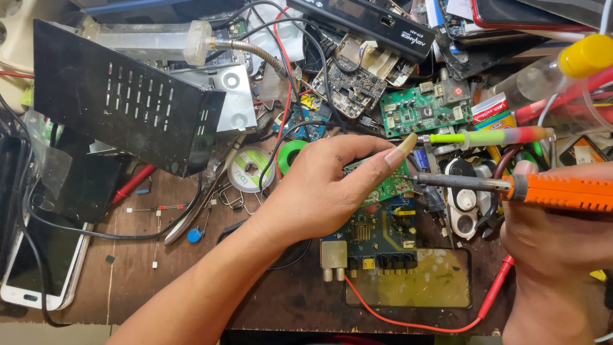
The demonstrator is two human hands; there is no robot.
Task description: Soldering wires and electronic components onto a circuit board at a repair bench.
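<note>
Soldering iron (511, 186) with an orange handle lies level across the right side of the view, gripped in the closed right hand (552, 239), its dark metal tip pointing left and ending right at the edge of a small green circuit board (391, 184). That board is pinned under the fingers of the left hand (332, 188), which curls loosely over it, thumb stretched out toward the iron's tip, the long nail just above it. Below the green board, and partly covered by the left palm, lies a larger blue circuit board (382, 235) with a row of black sockets and a metal connector block at its lower edge. It rests on the worn brown workbench (191, 281), just above a stained yellowish mat (421, 284). A red wire (408, 322) loops along the mat's lower edge and rises to the right toward the right wrist. Above the iron, a pen-like tool (485, 137) with a green and red body lies nearly parallel to it. To the left of the left hand sit a spool of solder wire (250, 169) and a green roll of tape (292, 153). A black perforated metal cover (121, 96) stands tilted at the upper left, and a white phone (38, 268) lies at the far left edge.
</note>
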